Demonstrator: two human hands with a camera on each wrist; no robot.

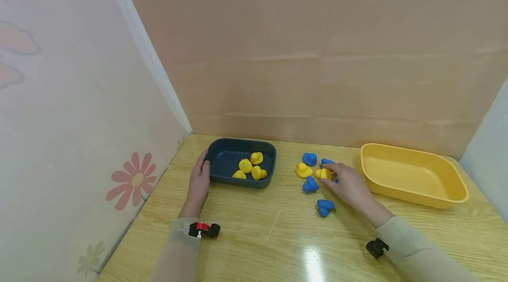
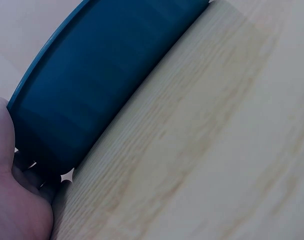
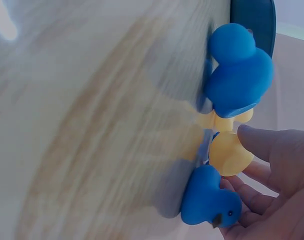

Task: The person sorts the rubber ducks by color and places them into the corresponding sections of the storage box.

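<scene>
Yellow duck (image 1: 323, 174) pinched at tips of right grip (image 1: 351, 186), blue ducks (image 1: 311, 184) scattered close by on desk (image 1: 246, 229); can't tell if lifted tbh. Dark tray (image 1: 221, 164) clasped at left end by left grip (image 1: 199, 183).

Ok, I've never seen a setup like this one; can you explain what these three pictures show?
There's no machine here, just a person's two bare hands. The wide picture comes from a camera worn on the head, looking forward and down; the other two come from one camera on each wrist. On the wooden table are a dark tub with four yellow ducks in it, a yellow tub to the right, and between them several blue ducks and a loose yellow duck. The left hand holds the dark tub's left end; the right hand pinches another yellow duck.
</scene>
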